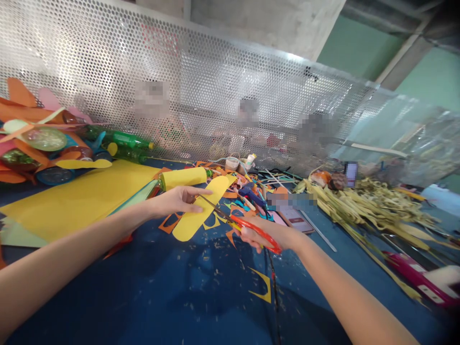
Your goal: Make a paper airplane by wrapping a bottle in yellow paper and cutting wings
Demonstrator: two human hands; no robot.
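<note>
My left hand [181, 199] pinches the edge of a long yellow paper strip [190, 224] with a rounded near end. In my right hand [253, 235] is a pair of scissors [264, 236] with red-orange handles, fingers wrapped round the loops. The scissor blades lie across the strip near its middle, pointing towards my left fingers. Whether the blades are cutting into the paper, I cannot tell. Orange and yellow paper scraps [170, 223] lie beneath and behind the strip.
Yellow paper sheets [86, 201] lie at left, with decorated plastic bottles [46, 139] behind. A blue glue gun [251, 194] rests among scraps. Dried yellowish strips [362, 201] cover the right side. A perforated metal screen [215, 86] rises behind the blue table [201, 297].
</note>
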